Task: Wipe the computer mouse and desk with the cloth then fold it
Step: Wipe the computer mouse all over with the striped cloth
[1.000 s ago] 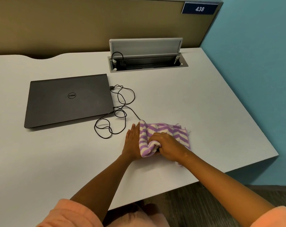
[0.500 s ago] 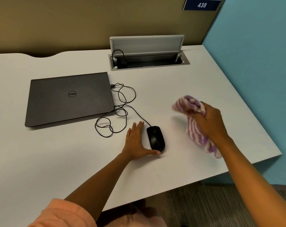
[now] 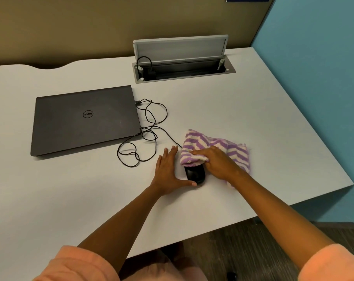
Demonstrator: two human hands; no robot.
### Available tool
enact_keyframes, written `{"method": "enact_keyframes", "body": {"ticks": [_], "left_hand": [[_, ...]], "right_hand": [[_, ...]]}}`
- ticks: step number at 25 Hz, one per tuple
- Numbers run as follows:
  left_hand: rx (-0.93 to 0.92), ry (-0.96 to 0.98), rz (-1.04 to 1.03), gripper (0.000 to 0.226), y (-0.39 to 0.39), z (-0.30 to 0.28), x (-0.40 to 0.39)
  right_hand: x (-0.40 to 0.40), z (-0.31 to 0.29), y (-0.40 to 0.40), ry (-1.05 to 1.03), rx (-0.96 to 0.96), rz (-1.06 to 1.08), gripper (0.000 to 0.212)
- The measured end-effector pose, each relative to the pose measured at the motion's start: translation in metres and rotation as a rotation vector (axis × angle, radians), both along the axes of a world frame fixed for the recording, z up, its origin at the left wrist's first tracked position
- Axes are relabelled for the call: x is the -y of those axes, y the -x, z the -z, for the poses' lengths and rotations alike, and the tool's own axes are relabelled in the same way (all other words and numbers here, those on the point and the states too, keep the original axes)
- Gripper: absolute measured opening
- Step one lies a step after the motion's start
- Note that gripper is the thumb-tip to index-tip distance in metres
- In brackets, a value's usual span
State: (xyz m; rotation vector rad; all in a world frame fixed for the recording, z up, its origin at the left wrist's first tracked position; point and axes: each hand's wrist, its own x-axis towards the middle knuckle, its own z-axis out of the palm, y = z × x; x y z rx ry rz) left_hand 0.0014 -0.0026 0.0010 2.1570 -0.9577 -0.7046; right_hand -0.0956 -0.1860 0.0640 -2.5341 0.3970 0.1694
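A black wired mouse lies on the white desk; only its near half shows. A purple and white zigzag cloth covers the mouse's far half and spreads to the right. My right hand presses down on the cloth, gripping a bunch of it over the mouse. My left hand lies flat on the desk against the mouse's left side, fingers spread, thumb touching the mouse's near end.
A closed dark laptop lies at the left. The mouse's black cable loops between laptop and mouse. An open grey cable hatch sits at the back. The desk's right edge borders a blue wall.
Half a second ago my right hand held the cloth lifted to the right, with the mouse bare. Now the cloth is back down on the mouse. My left hand stayed beside the mouse.
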Motion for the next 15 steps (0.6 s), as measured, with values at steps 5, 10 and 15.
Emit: {"method": "enact_keyframes", "body": {"ticks": [5, 10, 15], "left_hand": [[0.005, -0.033, 0.026, 0.142, 0.000, 0.003, 0.001], [0.014, -0.042, 0.042, 0.141, -0.001, 0.002, 0.002], [0.082, -0.033, 0.091, 0.117, -0.001, 0.003, 0.002]], "right_hand": [[0.004, -0.003, 0.020, -0.089, 0.018, -0.026, 0.041], [0.001, -0.007, 0.043, -0.131, 0.034, -0.030, 0.041], [0.000, -0.015, 0.063, -0.188, -0.006, -0.020, 0.036]]}}
